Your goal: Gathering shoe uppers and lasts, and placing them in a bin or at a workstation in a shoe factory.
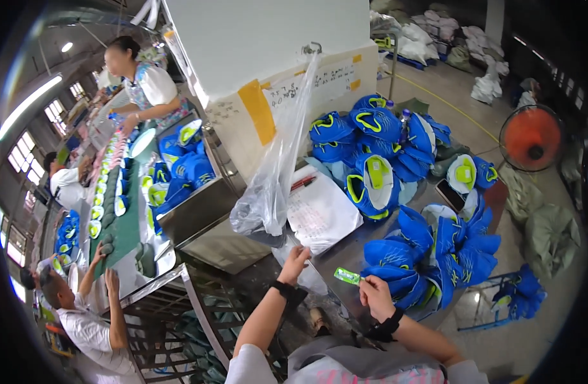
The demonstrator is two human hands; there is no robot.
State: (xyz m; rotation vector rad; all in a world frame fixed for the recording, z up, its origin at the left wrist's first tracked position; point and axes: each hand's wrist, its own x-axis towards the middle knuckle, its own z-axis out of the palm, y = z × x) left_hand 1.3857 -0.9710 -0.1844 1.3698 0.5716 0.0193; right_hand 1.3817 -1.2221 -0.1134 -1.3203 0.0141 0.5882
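Observation:
My right hand [376,298] pinches a small green-and-white packet [348,276] by its end, above the edge of the metal table. My left hand [294,265] is closed with its fingers curled together, below a white paper pad [323,214]; whatever it may hold is too small to make out. Clear plastic film [312,280] lies just beside that hand. A clear plastic bag [268,198] hangs from a tap, its lower end bunched near the pad. To the right of my right hand sits a cluster of blue shoe uppers [435,256].
More blue and lime shoes [371,141] are heaped at the table's back, near a phone [451,195]. A red fan [532,139] stands on the right. At left, co-workers [147,96] work along a green conveyor [131,221], beyond a metal rack [185,307].

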